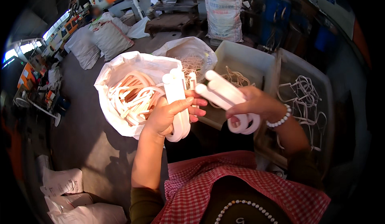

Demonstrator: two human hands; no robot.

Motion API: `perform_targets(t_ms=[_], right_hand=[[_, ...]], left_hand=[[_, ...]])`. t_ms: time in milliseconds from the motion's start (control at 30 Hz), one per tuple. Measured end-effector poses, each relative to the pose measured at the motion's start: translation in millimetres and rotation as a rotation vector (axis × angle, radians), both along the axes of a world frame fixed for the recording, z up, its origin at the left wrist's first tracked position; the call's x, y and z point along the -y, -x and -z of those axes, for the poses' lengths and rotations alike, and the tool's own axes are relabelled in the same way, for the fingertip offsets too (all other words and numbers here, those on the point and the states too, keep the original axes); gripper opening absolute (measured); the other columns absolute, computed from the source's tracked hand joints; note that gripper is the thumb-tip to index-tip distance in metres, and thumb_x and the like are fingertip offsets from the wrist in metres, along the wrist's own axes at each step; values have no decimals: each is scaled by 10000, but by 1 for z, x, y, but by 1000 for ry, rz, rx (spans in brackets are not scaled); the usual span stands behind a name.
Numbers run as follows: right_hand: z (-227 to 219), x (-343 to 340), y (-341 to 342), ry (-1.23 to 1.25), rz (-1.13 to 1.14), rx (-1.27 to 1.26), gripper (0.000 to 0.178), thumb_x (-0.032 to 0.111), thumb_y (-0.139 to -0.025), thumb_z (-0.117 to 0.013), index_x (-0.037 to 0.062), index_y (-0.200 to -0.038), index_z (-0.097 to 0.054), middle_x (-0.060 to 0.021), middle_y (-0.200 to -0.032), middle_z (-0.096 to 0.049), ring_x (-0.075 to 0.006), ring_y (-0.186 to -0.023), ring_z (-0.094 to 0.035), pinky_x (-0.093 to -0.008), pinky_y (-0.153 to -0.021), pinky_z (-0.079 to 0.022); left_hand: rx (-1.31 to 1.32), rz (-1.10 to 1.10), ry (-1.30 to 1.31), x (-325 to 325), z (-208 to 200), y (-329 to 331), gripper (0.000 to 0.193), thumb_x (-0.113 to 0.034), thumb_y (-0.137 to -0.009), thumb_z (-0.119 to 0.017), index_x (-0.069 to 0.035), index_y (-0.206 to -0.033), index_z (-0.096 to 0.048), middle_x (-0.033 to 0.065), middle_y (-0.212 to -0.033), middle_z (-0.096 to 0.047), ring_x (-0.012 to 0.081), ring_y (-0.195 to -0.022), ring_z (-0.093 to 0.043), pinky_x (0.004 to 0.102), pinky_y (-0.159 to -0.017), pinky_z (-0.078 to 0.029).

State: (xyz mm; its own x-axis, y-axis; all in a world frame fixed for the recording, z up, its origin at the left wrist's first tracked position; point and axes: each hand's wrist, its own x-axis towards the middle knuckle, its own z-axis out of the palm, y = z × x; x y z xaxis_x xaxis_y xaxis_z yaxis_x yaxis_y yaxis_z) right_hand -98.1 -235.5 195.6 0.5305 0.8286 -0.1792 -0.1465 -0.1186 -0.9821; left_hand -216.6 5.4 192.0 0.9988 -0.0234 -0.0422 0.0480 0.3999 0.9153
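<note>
My left hand is closed round a bundle of white curved plastic pieces, held upright with rounded ends at the top and a bend at the bottom. To its right, my right hand grips a second bundle of similar white plastic pieces. That one tilts up to the left, and its looped ends show below the fingers. The two bundles are apart. Close by on the left stands an open white sack full of pale curved strips.
Another open sack with thin pinkish sticks is behind. A pale tub and a second tub with thin white frames stand to the right. Filled sacks are at the back, others at lower left.
</note>
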Motion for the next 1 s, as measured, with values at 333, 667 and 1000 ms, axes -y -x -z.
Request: perform_targets(t_ms=[333,667,1000], right_hand=[[-18,0,-13,-247,-146,1596,253,124,-721,-697,76,-964,-643,-77,-926,-663,-234,-812,-661,-333,-719,-529],[24,-31,-4,-247,-682,1717,281,123,-740,-607,83,-1018,-603,-99,-1059,-598,-250,-996,-591,-364,-912,-466],[19,-68,-16,-224,-788,1743,413,124,-768,-600,101,-1171,-510,-141,-1200,-513,-293,-1131,-495,-415,-986,-390]], left_hand=[[79,143,547,-13,6,-13,583,-535,-940,-434,-5,-1168,-518,260,-1115,-590,208,-798,-619,222,-534,-493],[327,338,747,37,30,12,921,-666,-775,-466,-52,-1434,-270,198,-1230,-519,317,-1062,-585,426,-875,-528],[143,649,859,50,5,40,833,-212,-761,-759,-39,-1423,-284,187,-1260,-523,254,-1115,-573,397,-950,-493]])
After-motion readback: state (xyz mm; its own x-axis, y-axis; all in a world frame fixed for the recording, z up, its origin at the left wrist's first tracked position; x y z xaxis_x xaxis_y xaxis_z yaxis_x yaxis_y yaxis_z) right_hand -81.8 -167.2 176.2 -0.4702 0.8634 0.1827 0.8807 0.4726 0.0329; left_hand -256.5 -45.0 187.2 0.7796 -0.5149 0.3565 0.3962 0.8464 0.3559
